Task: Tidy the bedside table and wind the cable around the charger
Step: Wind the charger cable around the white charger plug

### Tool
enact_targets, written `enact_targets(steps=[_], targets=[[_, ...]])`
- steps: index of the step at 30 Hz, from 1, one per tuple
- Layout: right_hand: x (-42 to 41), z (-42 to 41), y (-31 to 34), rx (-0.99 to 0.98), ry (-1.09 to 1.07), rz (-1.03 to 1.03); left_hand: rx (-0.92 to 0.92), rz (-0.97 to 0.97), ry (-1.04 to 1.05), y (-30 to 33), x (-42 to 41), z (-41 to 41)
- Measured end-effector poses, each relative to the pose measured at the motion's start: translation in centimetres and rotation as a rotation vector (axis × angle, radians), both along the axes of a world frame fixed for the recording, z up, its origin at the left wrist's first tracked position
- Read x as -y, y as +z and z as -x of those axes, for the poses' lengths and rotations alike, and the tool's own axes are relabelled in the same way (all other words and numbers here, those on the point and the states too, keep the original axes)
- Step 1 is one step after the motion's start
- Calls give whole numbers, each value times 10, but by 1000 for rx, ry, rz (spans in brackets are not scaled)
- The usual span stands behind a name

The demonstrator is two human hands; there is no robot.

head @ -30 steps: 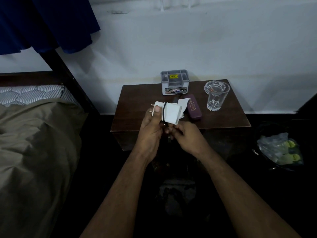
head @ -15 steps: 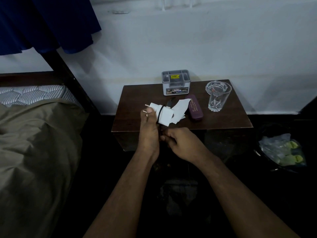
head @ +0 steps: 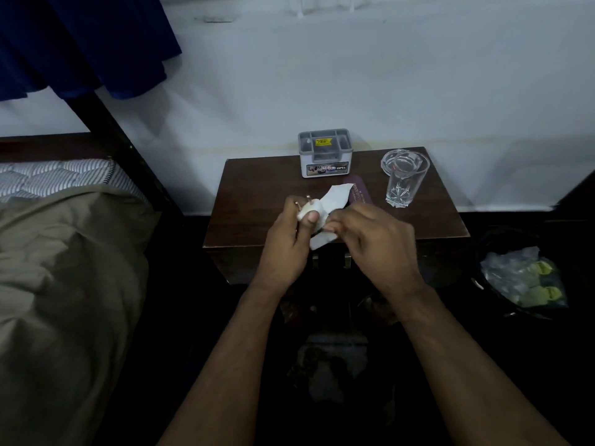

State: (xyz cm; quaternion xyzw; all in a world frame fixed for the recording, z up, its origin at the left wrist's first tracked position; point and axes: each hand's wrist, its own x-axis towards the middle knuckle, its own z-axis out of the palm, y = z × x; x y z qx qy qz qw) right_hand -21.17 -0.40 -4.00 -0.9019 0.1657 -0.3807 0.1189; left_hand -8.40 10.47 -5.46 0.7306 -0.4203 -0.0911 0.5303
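Winding above the table's point(head: 244, 201) front edge, we clamp the charger point(head: 317, 209) in our left hand point(head: 286, 243) while our right hand point(head: 370, 239) pinches the cable — turns snug, below the pins.

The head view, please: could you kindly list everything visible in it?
Bedside table: one, dark brown, centre.
Organiser box: one, grey, table's back edge.
Glass: one, clear, table's right.
Case: one, maroon, behind the hands.
Paper: one, white, beside the case.
Charger: one, white, held.
Bed: one, olive cover, left.
Cloth: one, blue, upper left.
Bin: one, black, right.
Left hand: grips charger.
Right hand: fingers curled by the charger.
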Motion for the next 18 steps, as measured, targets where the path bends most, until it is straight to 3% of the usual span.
enact_targets(steps=[2,5,15,18], targets=[[8,3,1,65,-72,-13,13,-31,-71,2,-1,2],[16,5,1,108,-110,-88,-130,-9,-150,5,-2,3],[40,-3,-11,218,179,-625,-731,239,-323,12,-4,8],[31,-10,-16,81,229,-744,-865,394,-266,14,1,13]])
